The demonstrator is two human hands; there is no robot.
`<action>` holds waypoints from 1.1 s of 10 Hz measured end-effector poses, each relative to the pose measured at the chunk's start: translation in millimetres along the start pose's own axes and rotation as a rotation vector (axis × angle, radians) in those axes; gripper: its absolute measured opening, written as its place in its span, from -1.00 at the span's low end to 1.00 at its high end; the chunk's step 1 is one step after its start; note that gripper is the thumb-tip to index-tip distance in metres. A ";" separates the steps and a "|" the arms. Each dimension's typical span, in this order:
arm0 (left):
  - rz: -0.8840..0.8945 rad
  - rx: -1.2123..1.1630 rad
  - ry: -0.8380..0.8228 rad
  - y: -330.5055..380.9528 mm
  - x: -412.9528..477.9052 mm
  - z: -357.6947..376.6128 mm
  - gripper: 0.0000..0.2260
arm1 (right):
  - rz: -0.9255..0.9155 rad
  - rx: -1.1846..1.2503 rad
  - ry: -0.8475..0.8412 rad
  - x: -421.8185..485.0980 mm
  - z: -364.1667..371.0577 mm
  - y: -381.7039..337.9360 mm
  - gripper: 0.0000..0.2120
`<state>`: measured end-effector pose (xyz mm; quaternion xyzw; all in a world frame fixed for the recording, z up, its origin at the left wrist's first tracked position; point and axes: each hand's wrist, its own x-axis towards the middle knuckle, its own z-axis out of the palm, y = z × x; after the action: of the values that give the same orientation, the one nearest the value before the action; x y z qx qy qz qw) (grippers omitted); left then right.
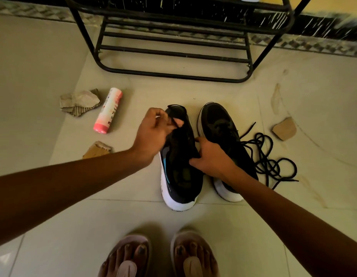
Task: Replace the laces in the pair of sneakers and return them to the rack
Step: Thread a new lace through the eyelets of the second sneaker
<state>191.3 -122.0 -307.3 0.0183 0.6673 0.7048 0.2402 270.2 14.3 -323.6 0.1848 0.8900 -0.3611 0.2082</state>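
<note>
Left hand (153,134) pinches lace (174,123), right hand (212,156) grips sneaker (179,176).

Views: one only, worn on the person's head.
Facing: forward and steeply down at the floor (43,56).
Nearness: close; the pair of sneakers (181,176) sits mid-frame, where the outstretched forearms end.
Frame edges: the person's own feet (133,254) at the bottom, the rack (173,75) and wall base at the top.
Lens: wide-angle; straight lines bow.
</note>
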 end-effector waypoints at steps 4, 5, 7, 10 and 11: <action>-1.021 0.892 -1.270 -0.3 -11.6 -86.1 -0.76 | 0.084 -0.070 0.051 7.3 11.8 1.0 -0.63; -1.020 1.253 -1.284 -1.8 -10.1 -83.4 -0.76 | 0.090 -0.075 0.047 7.1 11.7 0.6 -0.63; 0.019 1.503 -0.621 8.3 31.0 -76.2 -0.82 | 0.092 -0.084 0.037 5.6 10.4 -1.1 -0.63; 0.181 1.137 -0.433 -7.5 11.9 -7.2 -0.85 | 0.103 -0.103 0.035 2.3 11.0 -4.5 -0.61; 0.117 1.122 -0.438 -6.4 14.4 -9.5 -0.88 | 0.110 -0.102 0.023 1.9 11.5 -4.7 -0.62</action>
<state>177.4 -125.6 -318.7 0.3237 0.8699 0.2374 0.2865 269.1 3.2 -329.4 0.2267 0.8980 -0.3014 0.2265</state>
